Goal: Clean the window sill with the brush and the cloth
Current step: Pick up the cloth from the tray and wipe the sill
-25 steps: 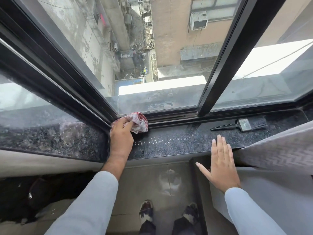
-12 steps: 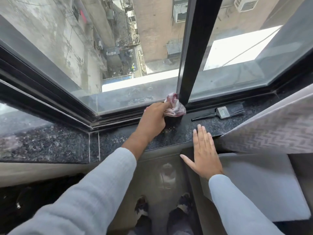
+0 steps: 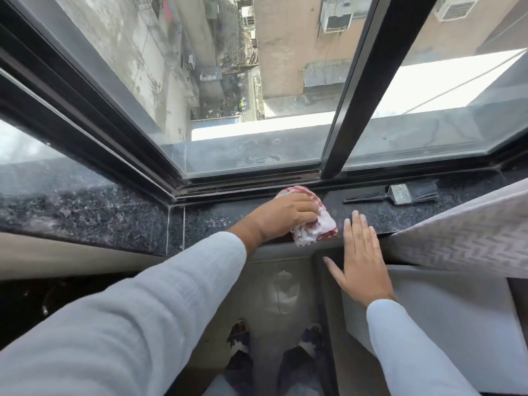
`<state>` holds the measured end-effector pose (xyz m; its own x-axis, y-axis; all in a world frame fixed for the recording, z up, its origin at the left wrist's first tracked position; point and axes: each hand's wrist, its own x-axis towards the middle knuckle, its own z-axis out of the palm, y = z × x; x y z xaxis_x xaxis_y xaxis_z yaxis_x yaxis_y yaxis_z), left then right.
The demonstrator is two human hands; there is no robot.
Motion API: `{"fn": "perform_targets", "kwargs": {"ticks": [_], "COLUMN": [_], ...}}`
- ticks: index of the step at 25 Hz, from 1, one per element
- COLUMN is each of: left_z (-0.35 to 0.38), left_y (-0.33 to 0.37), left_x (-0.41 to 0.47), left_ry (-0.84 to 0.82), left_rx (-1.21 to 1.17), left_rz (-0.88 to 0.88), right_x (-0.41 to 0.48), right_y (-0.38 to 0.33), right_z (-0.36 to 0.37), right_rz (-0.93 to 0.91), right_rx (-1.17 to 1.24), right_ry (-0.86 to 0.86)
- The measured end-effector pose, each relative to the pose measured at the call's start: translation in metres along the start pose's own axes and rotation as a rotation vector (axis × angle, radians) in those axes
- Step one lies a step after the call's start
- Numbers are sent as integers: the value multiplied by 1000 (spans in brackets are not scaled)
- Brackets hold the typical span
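Right hand (image 3: 360,262) flat, fingers spread, gripping nothing, on near edge of window sill (image 3: 137,224). Left hand (image 3: 281,217) just beside it, closed on bunched red-white cloth (image 3: 317,227), pressing it onto sill. Brush (image 3: 400,194) farther back, right, lying untouched near window frame (image 3: 368,81).

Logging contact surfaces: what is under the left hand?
The left hand presses a bunched red-and-white cloth onto the dark granite sill. The sill patch beneath the cloth is covered, so its condition cannot be seen.
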<state>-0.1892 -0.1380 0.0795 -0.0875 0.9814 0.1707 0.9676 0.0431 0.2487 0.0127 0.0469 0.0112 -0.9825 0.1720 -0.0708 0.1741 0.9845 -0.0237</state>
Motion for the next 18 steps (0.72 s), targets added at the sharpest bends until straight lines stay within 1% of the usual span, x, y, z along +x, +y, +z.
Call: {"fn": "perform_targets", "kwargs": {"ticks": [2, 4, 6, 7, 10, 12, 14, 15, 16, 18], "left_z": [-6, -13, -24, -31, -43, -42, -38, -35, -31, -23], "left_y": [-9, -13, -9, -6, 7, 16, 21, 24, 26, 32], "left_x": [-38, -87, -134, -154, -183, -177, -162, -153, -143, -118], "left_ry": [37, 79, 99, 87, 28, 91, 226, 283, 328, 377], "left_rx": [93, 211, 307, 318, 254, 184, 61, -6, -59, -112], "left_rz": [-81, -261, -537, -690, -1141, -1425, -1662, -1724, -1741, -1675], "right_x": [1, 2, 3, 4, 6, 7, 8, 8, 9, 10], "right_y": [0, 0, 0, -2, -5, -4, -5, -5, -6, -7], "right_z": [-1, 1, 5, 7, 9, 8, 7, 7, 7, 7], "right_rz": [-18, -24, -15, -11, -5, -8, -7, -4, 0, 8], "right_rx": [5, 7, 24, 35, 36, 34, 24, 24, 26, 29], "right_ry": [11, 34, 51, 61, 84, 82, 70, 70, 71, 60]}}
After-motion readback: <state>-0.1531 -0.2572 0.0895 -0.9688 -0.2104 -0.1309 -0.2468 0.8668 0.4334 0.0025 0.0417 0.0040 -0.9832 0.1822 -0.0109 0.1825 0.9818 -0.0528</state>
